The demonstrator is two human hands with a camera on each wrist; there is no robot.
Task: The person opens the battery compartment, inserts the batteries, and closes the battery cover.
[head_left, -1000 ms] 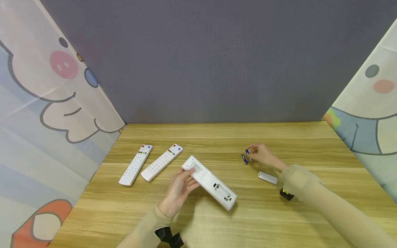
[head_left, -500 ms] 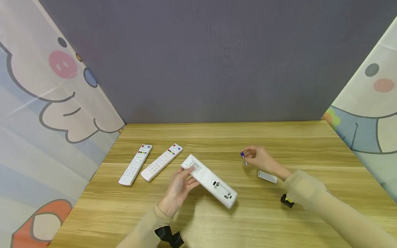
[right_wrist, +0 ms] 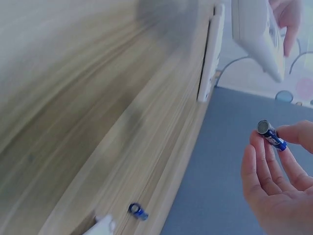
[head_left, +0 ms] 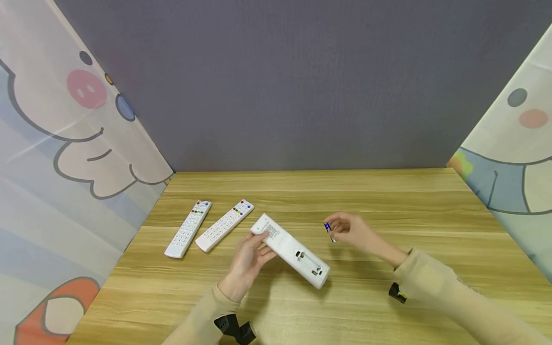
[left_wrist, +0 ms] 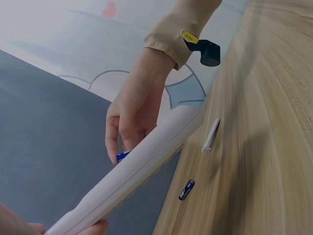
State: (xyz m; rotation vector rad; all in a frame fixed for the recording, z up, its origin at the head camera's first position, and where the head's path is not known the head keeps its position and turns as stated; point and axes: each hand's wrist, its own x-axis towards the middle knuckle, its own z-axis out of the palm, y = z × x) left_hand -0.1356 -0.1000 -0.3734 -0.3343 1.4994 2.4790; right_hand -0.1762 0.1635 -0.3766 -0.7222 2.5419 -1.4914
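My left hand (head_left: 247, 263) grips a white remote control (head_left: 286, 247) by one end, thumb on its back and fingers underneath. The remote's back faces up, tilted, and its battery compartment (head_left: 309, 263) lies uncovered with no battery in it. To the right of it, above the table, my right hand (head_left: 353, 231) pinches a blue and silver battery (right_wrist: 272, 135) between thumb and fingers. A second blue battery (left_wrist: 186, 190) lies on the table, as does the white battery cover (left_wrist: 211, 136); both are hidden behind my right hand and arm in the head view.
Two more white remotes, one at far left (head_left: 188, 230) and one beside it (head_left: 225, 225), lie buttons up on the wooden table (head_left: 276, 187). A grey panel (head_left: 302, 86) stands along the back edge, with printed curtains (head_left: 39, 143) at the sides.
My right hand has picked up one battery and moved with it left and toward me, nearer the remote. The left hand and its remote have hardly moved.
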